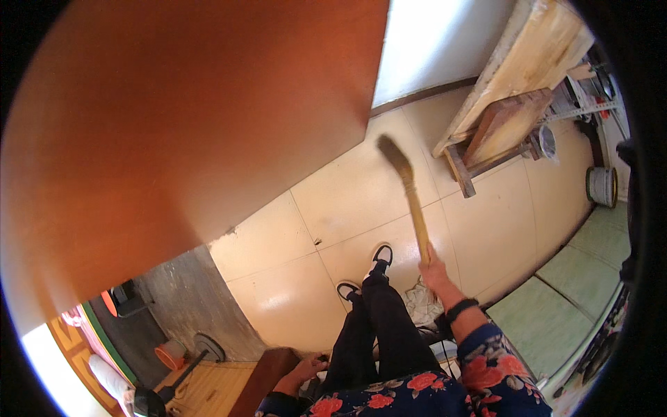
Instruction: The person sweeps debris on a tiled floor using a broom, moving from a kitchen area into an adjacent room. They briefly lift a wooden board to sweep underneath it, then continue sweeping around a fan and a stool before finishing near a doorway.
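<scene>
My right hand [433, 268] is closed around the light handle of a short brush-like broom [411, 193]. The broom points away from me, its dark, slightly blurred head above the tiled floor [365, 208]; whether it touches the tiles I cannot tell. My left hand [308, 368] is low beside my left thigh, near the corner of a dark reddish-brown wooden piece [266, 383]. Its fingers are partly bent, with a small dark thing at their tips; whether it holds this is unclear. Crumpled whitish cloth or plastic [422, 302] lies below my right forearm.
A large reddish-brown door or panel [208, 104] fills the upper left. Wooden boards on a stand [521, 94] lean at upper right, with a metal rack beyond. A bucket [602, 186] stands at far right near green tiles [547, 323]. An orange container [171, 355] is at lower left.
</scene>
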### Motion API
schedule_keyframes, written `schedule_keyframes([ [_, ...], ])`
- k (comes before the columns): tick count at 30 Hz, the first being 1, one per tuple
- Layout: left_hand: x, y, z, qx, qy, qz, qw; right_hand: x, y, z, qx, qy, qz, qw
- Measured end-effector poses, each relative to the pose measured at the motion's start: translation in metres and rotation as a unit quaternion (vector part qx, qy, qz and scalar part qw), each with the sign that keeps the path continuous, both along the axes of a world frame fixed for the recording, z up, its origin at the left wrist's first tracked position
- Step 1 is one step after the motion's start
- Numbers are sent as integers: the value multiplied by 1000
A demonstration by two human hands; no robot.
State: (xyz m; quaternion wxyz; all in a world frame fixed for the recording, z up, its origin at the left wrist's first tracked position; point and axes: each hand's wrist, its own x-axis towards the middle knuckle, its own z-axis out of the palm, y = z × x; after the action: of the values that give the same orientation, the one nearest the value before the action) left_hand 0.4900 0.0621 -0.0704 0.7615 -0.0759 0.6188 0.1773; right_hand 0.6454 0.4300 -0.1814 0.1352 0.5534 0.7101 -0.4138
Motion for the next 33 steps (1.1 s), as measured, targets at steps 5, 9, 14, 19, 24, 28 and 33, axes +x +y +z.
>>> schedule_keyframes([
  [5,26,-52,-6,4,43,35,998,-76,-15,-16,-143,-69,-56,986],
  [9,56,-102,-14,-74,38,136,987,-115,-95,0,-190,-67,140,969],
  [14,74,-141,-19,43,128,66,989,-112,-159,30,-302,-15,216,929],
  [19,82,-145,-20,-39,81,168,982,-68,-121,64,-381,28,54,923],
  [24,91,-136,-35,14,68,123,990,-30,-13,89,-470,47,-288,833],
  [28,106,-113,-30,-70,90,233,966,-28,39,92,-405,118,-339,841],
  [33,130,-71,-37,-57,60,346,934,-92,110,47,-312,138,-423,840],
])
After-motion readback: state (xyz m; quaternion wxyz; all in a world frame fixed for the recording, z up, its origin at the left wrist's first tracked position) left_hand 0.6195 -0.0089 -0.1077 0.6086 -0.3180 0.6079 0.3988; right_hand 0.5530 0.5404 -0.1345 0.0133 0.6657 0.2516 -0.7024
